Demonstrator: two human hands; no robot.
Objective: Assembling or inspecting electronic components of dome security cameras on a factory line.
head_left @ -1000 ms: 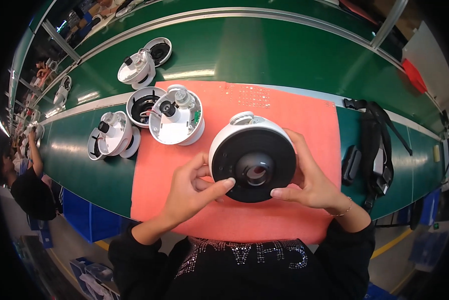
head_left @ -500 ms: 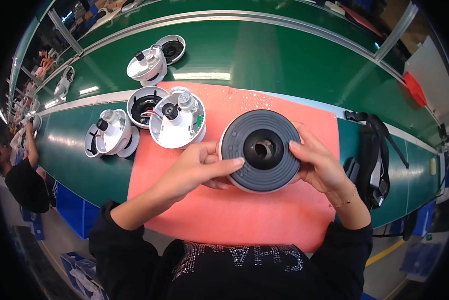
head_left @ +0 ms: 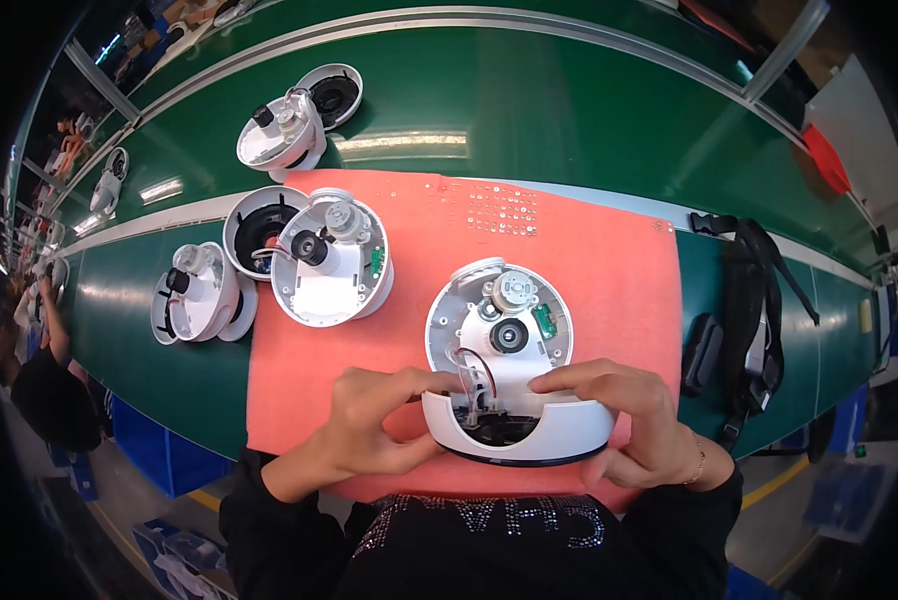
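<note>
Just in front of me, an opened round white device stands on the pink mat (head_left: 589, 290). Its housing (head_left: 514, 375) shows a black lens, a clear-and-silver motor and a small green circuit board. Thin wires (head_left: 491, 378) run from it into a white round cover (head_left: 559, 432) with a cut-out rim and a dark inside, tilted on the near side. My left hand (head_left: 374, 418) grips the cover's left edge, index finger on top and thumb below. At the right edge, my right hand (head_left: 644, 415) grips the same cover, its index finger reaching over the rim toward the housing.
Similar opened devices sit on the mat's left (head_left: 329, 290), beyond its left edge (head_left: 201, 305) and on the green surface behind (head_left: 279, 140). Small screws (head_left: 504, 210) lie in rows on the mat. A black strap (head_left: 754, 290) and dark case (head_left: 702, 350) lie right; another person (head_left: 54, 400) works left.
The grey ribbed round face, upward in my hands before, is out of sight. Now the device rests lower on the mat, its inside showing and its cover apart from the housing.
</note>
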